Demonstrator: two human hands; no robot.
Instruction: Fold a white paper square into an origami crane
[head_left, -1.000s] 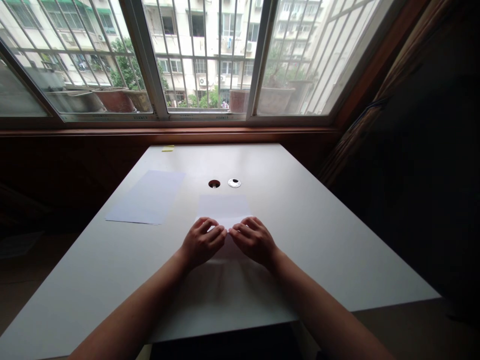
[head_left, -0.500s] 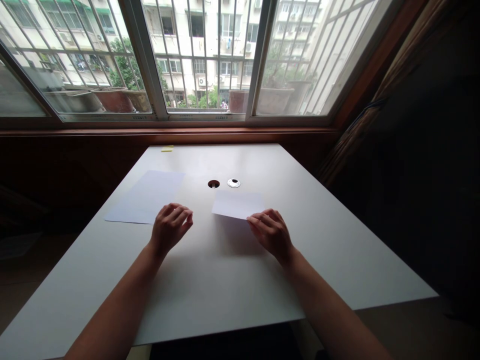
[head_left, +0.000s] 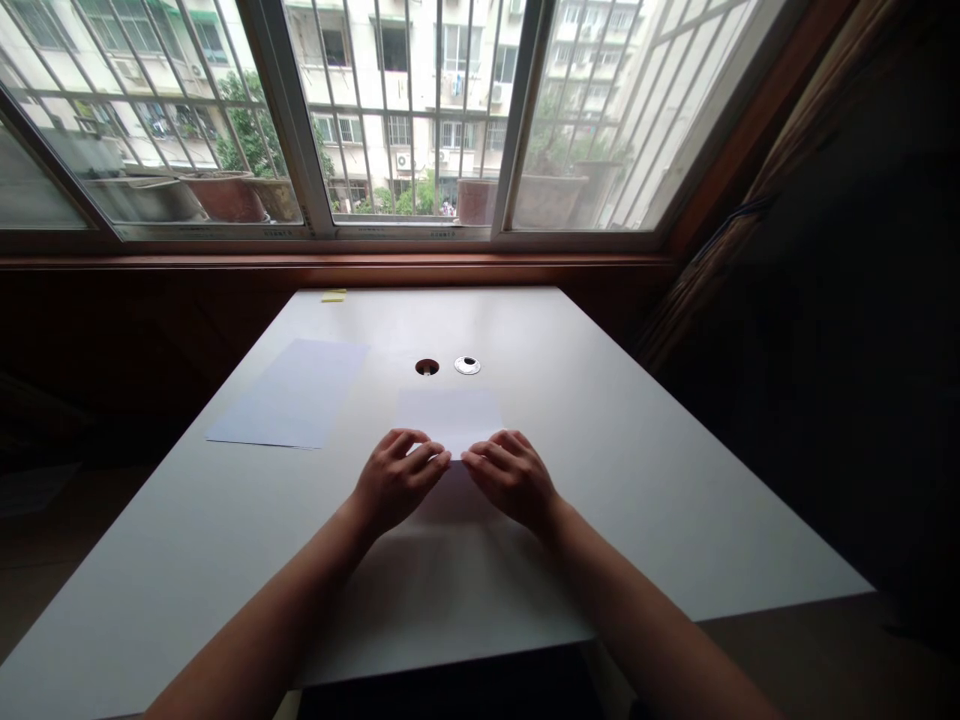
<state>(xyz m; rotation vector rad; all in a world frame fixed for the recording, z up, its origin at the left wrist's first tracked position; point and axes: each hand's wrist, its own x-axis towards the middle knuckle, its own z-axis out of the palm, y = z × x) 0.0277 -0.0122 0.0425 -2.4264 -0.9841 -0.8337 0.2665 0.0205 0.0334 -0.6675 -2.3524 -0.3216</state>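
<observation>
A small white sheet of paper is held just in front of the desk's hole, its near edge raised off the surface. My left hand pinches that near edge between thumb and fingers. Close beside it, my right hand pinches the same edge, the fingertips of both hands almost meeting. Fingers cover parts of the near edge and its corners. To the left, larger white sheets lie flat in a stack, apart from both hands.
The white desk stretches to the window wall. A round cable hole and its round cover sit beyond the paper. Yellow sticky notes lie at the far left edge. Behind stands a barred window; a curtain hangs right.
My left hand has moved right and taken hold of the small paper. My right hand has shifted slightly left along its edge, and the paper has moved left.
</observation>
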